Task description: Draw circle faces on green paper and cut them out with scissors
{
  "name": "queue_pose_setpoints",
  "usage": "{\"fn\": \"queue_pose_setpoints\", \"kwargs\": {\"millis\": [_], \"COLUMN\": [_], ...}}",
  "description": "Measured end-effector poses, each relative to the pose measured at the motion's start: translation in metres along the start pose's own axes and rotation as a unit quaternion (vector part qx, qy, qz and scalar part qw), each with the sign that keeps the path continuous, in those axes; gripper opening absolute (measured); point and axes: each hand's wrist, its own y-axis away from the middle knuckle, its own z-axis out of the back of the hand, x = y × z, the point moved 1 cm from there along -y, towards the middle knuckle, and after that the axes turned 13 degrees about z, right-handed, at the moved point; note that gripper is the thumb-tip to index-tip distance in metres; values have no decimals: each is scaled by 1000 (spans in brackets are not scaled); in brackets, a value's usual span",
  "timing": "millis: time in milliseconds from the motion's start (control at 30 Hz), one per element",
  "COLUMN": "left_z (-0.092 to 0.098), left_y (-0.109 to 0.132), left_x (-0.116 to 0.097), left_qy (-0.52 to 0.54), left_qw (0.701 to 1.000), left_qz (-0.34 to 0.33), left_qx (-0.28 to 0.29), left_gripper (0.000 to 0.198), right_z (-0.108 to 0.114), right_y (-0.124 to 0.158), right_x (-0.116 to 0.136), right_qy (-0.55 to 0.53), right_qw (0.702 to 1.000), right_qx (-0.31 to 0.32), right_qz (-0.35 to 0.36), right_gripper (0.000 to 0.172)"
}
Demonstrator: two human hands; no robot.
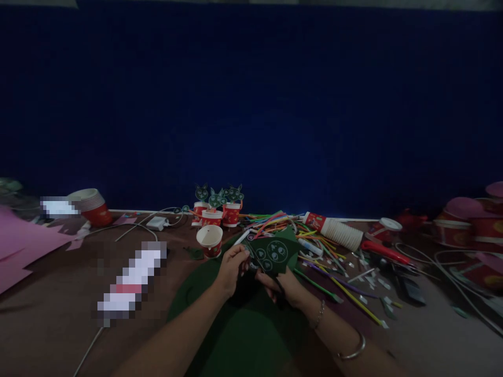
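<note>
Green paper [277, 252] with drawn face: between both hands' fingers | left hand [234, 262]: pinches paper | right hand [288, 287]: grips scissors [280, 288] | step: probably cutting | next: likely needs slow, careful snips

One left hand [234, 262] and one right hand [288, 289], one green sheet [291, 246] and one pair of scissors [280, 286] at lower center; three cat faces [216, 198] above three red cups [232, 215], plus one open cup [209, 242], at center; two cup stacks [334, 230], one left, one right; pipe cleaners [271, 224] right of center, too many for me to count.
</note>
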Motion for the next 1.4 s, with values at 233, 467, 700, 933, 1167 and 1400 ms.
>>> {"fn": "queue_pose_setpoints", "kwargs": {"millis": [233, 467, 700, 933, 1167, 1400], "left_z": [1, 3, 10, 9, 12, 14], "left_y": [-1, -3, -9, -7, -10, -11], "left_x": [-2, -2, 1, -2, 2, 5], "left_qy": [23, 15, 19, 29, 36, 22], "left_qw": [999, 999, 998, 997, 996, 997], "left_qz": [13, 15, 29, 52, 46, 29], "left_qx": [29, 36, 50, 45, 62, 64], "left_gripper": [24, 26, 23, 19, 20, 17], "right_z": [3, 5, 10, 11, 12, 14], "right_y": [0, 0, 0, 1, 1, 1], "right_x": [-7, -8, -7, -2, -8, -12], "right_qy": [-26, -57, -38, -38, -50, -73], "right_qw": [999, 998, 997, 996, 996, 993], "right_qx": [18, 33, 61, 74, 65, 67], "right_qz": [-7, -21, -33, -14, -30, -62], "right_gripper": [39, 42, 44, 48, 39, 44]}}
